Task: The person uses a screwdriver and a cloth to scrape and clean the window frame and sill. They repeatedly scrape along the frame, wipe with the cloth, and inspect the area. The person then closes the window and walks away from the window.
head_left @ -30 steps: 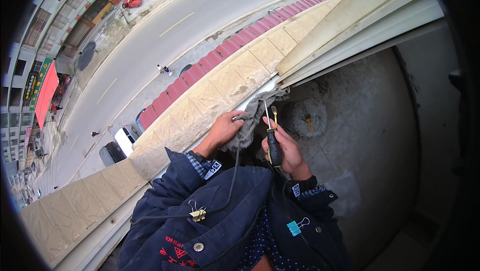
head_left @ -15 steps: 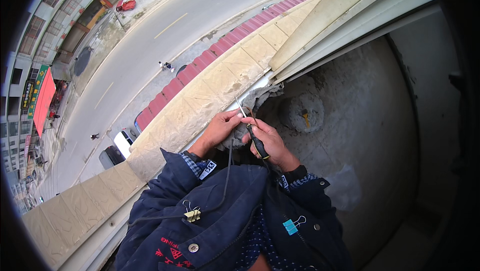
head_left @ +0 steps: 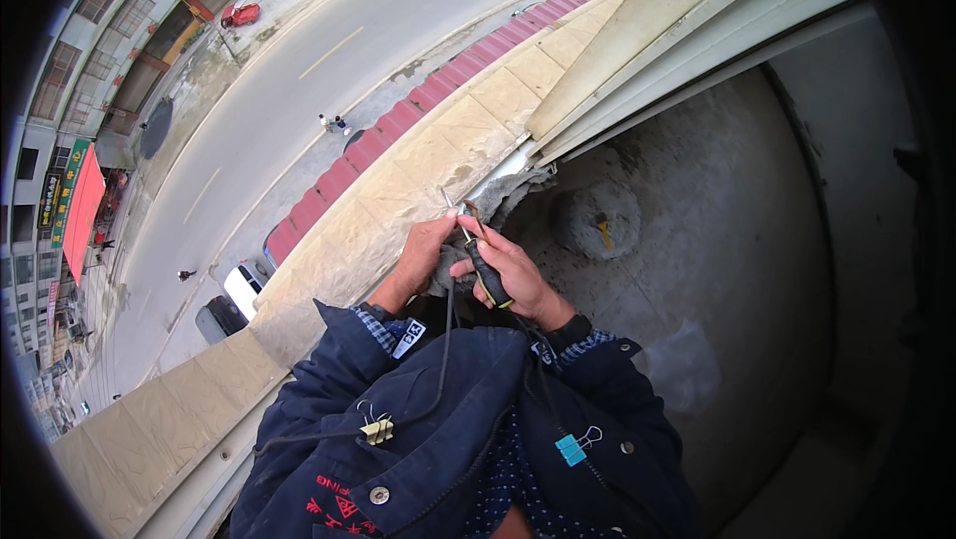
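My right hand [head_left: 523, 280] grips a screwdriver by its black and yellow handle [head_left: 489, 278]. The slim metal shaft points up and left past my fingertips toward the ledge. My left hand [head_left: 420, 255] is closed in a pinch against that shaft, its fingertips meeting those of my right hand. Whatever small piece sits in the pinch is too small to make out. A thin brownish strip [head_left: 480, 224] sticks up beside my right fingers. Just beyond my hands, a crumpled grey rag [head_left: 510, 193] lies along the white frame edge, and part of it shows below my left hand.
A tan tiled ledge [head_left: 398, 196] runs diagonally ahead, with a red ridged roof [head_left: 428, 96] and a road [head_left: 299, 91] far below. Beige frame panels [head_left: 647, 51] rise at upper right. To the right, a round grey bucket-like shape [head_left: 597, 222] holds a yellow-handled tool [head_left: 604, 233].
Both hands and the screwdriver have shifted slightly left and up, toward the ledge. The screwdriver's tip now shows over the tan tiles. My grip looks unchanged.
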A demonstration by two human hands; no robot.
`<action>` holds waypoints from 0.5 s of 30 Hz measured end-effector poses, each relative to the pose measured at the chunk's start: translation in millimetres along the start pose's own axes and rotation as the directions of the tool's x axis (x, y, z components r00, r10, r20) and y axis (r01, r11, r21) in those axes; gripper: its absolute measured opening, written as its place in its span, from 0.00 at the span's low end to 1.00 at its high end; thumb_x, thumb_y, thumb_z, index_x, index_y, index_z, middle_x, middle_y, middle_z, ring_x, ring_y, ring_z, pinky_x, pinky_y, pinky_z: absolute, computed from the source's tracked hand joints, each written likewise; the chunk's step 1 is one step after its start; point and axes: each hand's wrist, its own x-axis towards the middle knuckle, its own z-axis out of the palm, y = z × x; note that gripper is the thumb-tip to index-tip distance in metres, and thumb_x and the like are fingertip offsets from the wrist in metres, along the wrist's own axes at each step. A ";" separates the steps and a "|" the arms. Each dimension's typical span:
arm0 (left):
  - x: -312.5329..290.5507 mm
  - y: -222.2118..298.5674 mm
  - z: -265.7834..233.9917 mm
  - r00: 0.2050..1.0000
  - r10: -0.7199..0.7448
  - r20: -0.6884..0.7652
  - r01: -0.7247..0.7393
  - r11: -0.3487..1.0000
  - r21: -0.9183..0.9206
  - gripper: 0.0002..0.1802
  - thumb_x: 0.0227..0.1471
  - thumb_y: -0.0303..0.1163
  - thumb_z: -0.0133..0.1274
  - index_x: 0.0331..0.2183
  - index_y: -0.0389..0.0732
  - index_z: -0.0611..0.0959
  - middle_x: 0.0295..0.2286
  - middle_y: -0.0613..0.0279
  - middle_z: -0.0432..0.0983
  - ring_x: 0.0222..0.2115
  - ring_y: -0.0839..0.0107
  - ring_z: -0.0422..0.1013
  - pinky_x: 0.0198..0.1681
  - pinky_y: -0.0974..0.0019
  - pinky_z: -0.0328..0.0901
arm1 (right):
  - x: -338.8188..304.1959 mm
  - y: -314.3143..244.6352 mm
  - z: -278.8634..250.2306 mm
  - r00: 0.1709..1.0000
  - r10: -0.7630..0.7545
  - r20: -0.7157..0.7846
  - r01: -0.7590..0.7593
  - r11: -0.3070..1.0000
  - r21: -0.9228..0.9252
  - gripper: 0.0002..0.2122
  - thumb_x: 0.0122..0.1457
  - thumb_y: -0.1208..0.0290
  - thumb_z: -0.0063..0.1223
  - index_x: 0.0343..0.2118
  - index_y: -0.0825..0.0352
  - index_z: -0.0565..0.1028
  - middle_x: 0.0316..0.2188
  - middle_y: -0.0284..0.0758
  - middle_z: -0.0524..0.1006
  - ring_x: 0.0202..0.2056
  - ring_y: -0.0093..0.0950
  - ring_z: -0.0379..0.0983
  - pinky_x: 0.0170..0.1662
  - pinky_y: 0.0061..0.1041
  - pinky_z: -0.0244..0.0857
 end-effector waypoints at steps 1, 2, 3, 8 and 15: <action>0.1 0.8 0.0 1.000 0.000 0.018 0.000 1.000 -0.021 0.26 0.69 0.49 0.47 0.41 0.35 0.86 0.32 0.61 0.82 0.29 0.76 0.75 0.34 0.70 0.71 | -0.3 -0.6 1.2 1.000 0.003 -0.011 -0.003 1.000 -0.003 0.25 0.75 0.60 0.37 0.72 0.55 0.57 0.37 0.42 0.82 0.18 0.18 0.72 0.20 0.16 0.67; 4.3 -2.0 0.5 0.999 -0.040 0.023 0.041 0.998 -0.039 0.26 0.69 0.50 0.47 0.40 0.36 0.86 0.30 0.62 0.82 0.27 0.76 0.75 0.31 0.70 0.71 | 0.3 0.5 -0.8 0.999 0.020 -0.050 -0.021 1.000 -0.009 0.25 0.75 0.60 0.37 0.72 0.55 0.56 0.38 0.43 0.83 0.18 0.18 0.73 0.20 0.17 0.68; 2.5 -2.0 2.4 0.998 -0.017 0.055 0.024 0.991 -0.128 0.24 0.69 0.48 0.48 0.38 0.36 0.86 0.29 0.63 0.82 0.25 0.77 0.75 0.28 0.72 0.70 | -1.1 -1.4 0.2 0.998 0.017 -0.058 -0.019 0.999 -0.043 0.25 0.75 0.62 0.35 0.73 0.55 0.53 0.40 0.45 0.83 0.19 0.21 0.75 0.21 0.18 0.70; 5.7 -3.1 4.7 1.000 0.027 0.009 -0.026 0.997 -0.079 0.20 0.68 0.43 0.52 0.37 0.34 0.87 0.27 0.63 0.82 0.25 0.79 0.74 0.29 0.71 0.70 | -13.9 -2.9 1.7 0.980 -0.055 -0.192 0.013 0.977 -0.214 0.25 0.74 0.60 0.36 0.71 0.57 0.58 0.38 0.42 0.83 0.21 0.19 0.76 0.21 0.17 0.71; 12.9 -7.8 8.5 0.996 0.087 -0.017 -0.088 0.995 -0.050 0.21 0.69 0.44 0.50 0.39 0.35 0.86 0.30 0.64 0.82 0.28 0.79 0.75 0.34 0.71 0.71 | -27.3 4.0 1.8 0.961 -0.099 -0.260 0.011 0.947 -0.320 0.23 0.73 0.61 0.40 0.69 0.59 0.65 0.27 0.29 0.75 0.18 0.15 0.63 0.19 0.17 0.60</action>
